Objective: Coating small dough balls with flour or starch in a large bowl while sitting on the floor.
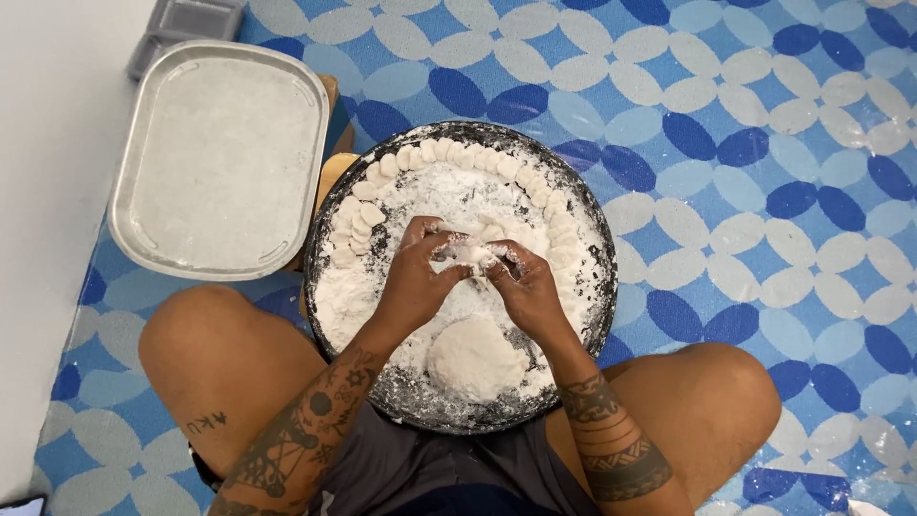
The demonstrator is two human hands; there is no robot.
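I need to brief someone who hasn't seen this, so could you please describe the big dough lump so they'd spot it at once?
Find the round dark pan on the blue patterned floor, dusted with flour. The dough lump lies at its near edge, below both hands. It is one large smooth mound, unlike the small pieces lining the far rim.

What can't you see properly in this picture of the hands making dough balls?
All in the head view:
- The small dough piece: mostly hidden by the left hand and right hand.
- The grey box: cut off by the top edge.
- The dark thing: cut off at the bottom left corner.
- What props up the round black pan: hidden beneath it.
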